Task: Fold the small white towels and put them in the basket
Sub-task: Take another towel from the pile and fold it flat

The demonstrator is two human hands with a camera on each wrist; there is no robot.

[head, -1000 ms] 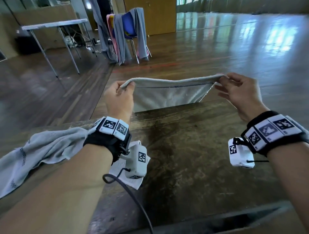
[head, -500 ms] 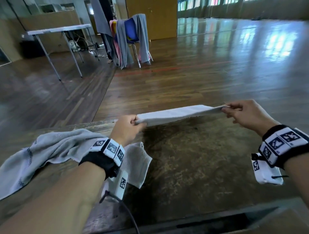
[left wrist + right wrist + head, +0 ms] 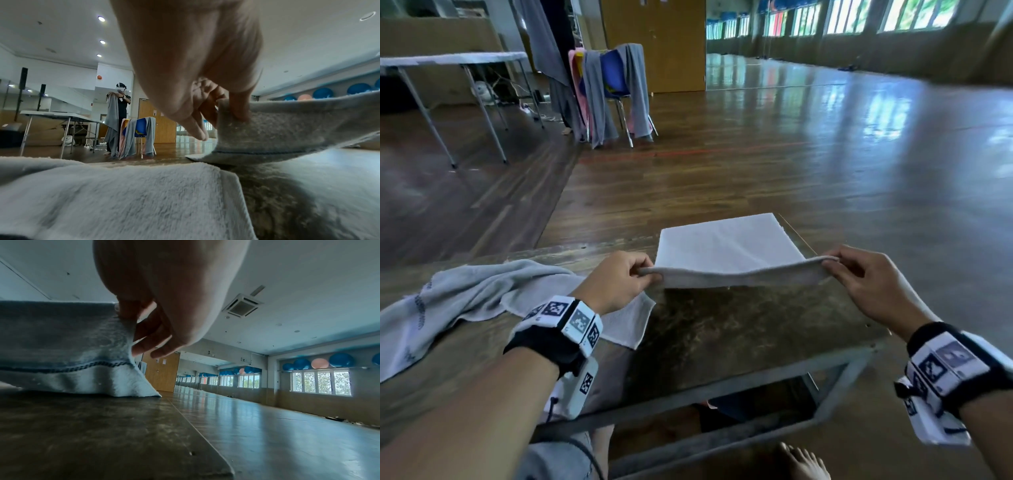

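At the far left of the head view, a crumpled grey towel (image 3: 458,301) is seen lying on the dark tabletop (image 3: 739,329), its nearer corner reaching under the left wrist. Just right of it, in the lower middle of the frame, the left hand (image 3: 616,281) is shown with its grip pinched on the near left corner of the small white towel (image 3: 726,251); in the left wrist view the thumb and fingers (image 3: 239,107) are closed on that raised corner. The towel is spread across the centre of the frame, its far part lying flat at the far edge of the tabletop and its near edge held lifted and taut between the two hands. A dark stitched line is visible along the hanging edge in both wrist views. At the right of the frame, the right hand (image 3: 869,284) is shown with its grip pinched on the near right corner, the fingertips (image 3: 127,311) closed on the cloth in the right wrist view. In the upper left of the head view, a blue chair (image 3: 613,77) draped with grey cloths is seen on the wooden floor (image 3: 825,164).
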